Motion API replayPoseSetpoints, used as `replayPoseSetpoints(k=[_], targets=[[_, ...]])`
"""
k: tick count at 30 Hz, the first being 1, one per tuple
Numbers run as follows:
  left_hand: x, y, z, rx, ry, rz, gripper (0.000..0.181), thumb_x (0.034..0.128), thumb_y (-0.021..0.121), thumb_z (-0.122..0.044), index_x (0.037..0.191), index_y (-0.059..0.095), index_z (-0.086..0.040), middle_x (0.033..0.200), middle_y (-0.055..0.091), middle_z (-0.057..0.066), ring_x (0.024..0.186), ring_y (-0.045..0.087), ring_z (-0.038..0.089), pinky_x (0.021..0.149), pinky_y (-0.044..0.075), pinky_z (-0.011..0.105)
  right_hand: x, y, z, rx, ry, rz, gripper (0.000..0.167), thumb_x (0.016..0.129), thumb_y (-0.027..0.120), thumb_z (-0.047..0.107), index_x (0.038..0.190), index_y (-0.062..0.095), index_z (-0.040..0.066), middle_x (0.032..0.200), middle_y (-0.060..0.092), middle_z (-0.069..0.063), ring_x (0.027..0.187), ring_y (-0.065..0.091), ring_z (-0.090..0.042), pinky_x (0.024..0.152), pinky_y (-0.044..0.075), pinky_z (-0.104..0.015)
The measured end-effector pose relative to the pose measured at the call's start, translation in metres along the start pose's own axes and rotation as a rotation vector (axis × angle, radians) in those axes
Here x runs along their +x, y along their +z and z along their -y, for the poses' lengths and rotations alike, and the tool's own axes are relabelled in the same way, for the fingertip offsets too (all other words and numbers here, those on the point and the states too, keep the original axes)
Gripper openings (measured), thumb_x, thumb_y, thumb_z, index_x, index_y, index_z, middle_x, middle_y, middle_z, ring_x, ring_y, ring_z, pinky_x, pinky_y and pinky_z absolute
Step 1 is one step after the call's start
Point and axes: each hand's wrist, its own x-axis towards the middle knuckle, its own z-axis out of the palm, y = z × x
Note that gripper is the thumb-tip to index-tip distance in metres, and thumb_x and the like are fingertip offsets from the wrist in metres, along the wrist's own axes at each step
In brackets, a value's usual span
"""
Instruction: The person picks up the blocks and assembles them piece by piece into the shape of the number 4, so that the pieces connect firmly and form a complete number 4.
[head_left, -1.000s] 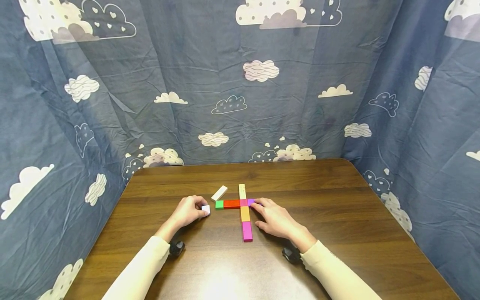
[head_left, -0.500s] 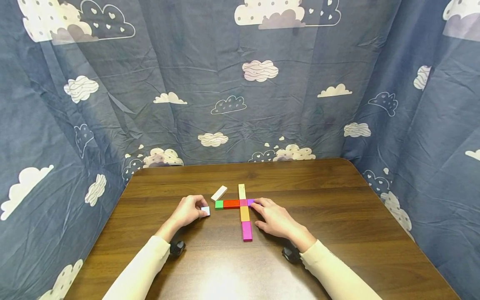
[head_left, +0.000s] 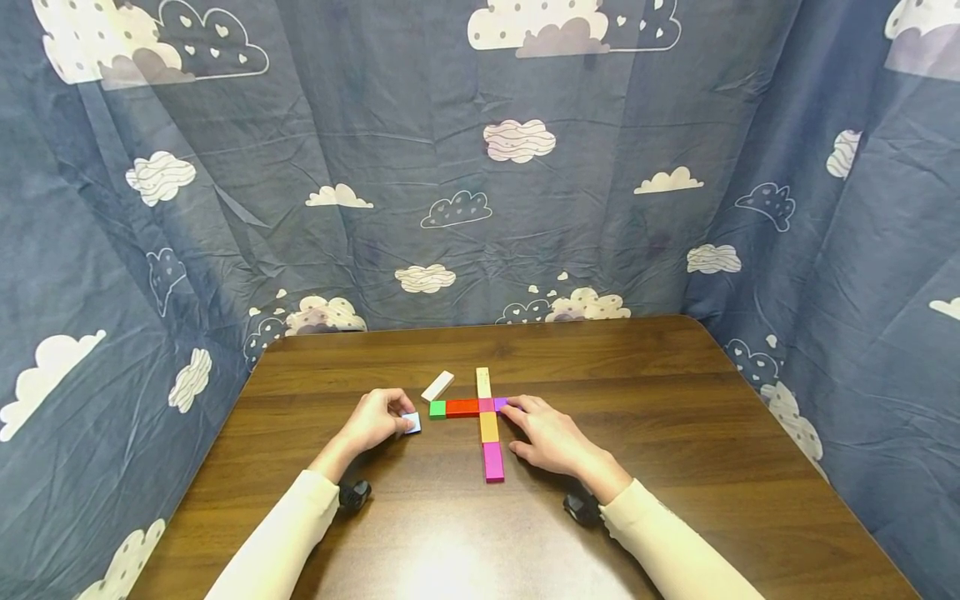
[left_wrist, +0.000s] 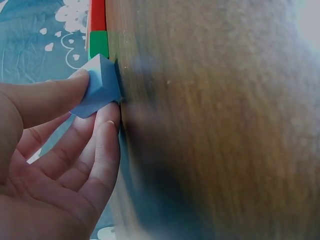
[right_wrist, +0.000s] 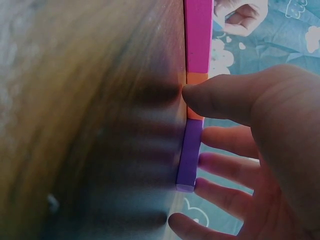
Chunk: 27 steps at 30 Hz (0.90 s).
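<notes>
My left hand (head_left: 375, 418) pinches a small light blue block (left_wrist: 102, 82) between thumb and fingers, at the table surface, a little left of the green block (head_left: 438, 410). The green block ends the left arm of a cross of coloured blocks, next to a red block (head_left: 462, 408). At the cross's right arm, my right hand (head_left: 551, 437) rests its fingertips along the far side of a purple block (right_wrist: 189, 155). Its fingers are fairly straight, and its thumb is near the orange block (right_wrist: 196, 110). In the head view the fingers partly hide the purple block.
A pink block (head_left: 487, 406) marks the cross's centre, with a pale yellow block (head_left: 483, 383) behind and a magenta block (head_left: 493, 462) at the near end. One white block (head_left: 438, 386) lies slanted behind the green one. A cloud-patterned curtain (head_left: 585, 233) surrounds the wooden table (head_left: 675, 400).
The light blue block has turned slightly in my left fingers, so its face shows bluer. The right hand and the cross of blocks look unchanged.
</notes>
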Motion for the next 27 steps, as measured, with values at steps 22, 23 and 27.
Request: replayPoseSetpoints(k=[22, 23, 27], targets=[[0.011, -0.004, -0.006, -0.041, -0.001, -0.018, 0.024, 0.0796, 0.079, 0.0, 0.102, 0.076, -0.007, 0.08, 0.066, -0.001, 0.072, 0.06, 0.013, 0.066, 0.048, 0.029, 0.0, -0.002, -0.001, 0.007, 0.006, 0.022, 0.06, 0.084, 0.078, 0.023, 0.138, 0.059, 0.005, 0.137, 0.056, -0.015, 0.128, 0.051, -0.031, 0.098, 0.048, -0.05], [0.012, -0.004, -0.006, -0.036, 0.002, -0.018, 0.024, 0.0802, 0.079, 0.0, 0.103, 0.076, -0.007, 0.08, 0.066, -0.001, 0.072, 0.06, 0.013, 0.066, 0.048, 0.029, 0.0, -0.001, -0.001, 0.006, 0.005, 0.021, 0.061, 0.084, 0.078, 0.023, 0.139, 0.059, 0.005, 0.137, 0.055, -0.015, 0.128, 0.051, -0.031, 0.099, 0.048, -0.05], [0.016, -0.004, -0.007, -0.025, 0.01, -0.026, 0.026, 0.0817, 0.077, -0.001, 0.107, 0.076, -0.007, 0.083, 0.069, 0.0, 0.072, 0.06, 0.013, 0.067, 0.048, 0.03, 0.0, 0.001, -0.002, 0.012, 0.003, 0.014, 0.06, 0.084, 0.079, 0.023, 0.138, 0.059, 0.006, 0.137, 0.056, -0.014, 0.128, 0.051, -0.03, 0.099, 0.047, -0.049]])
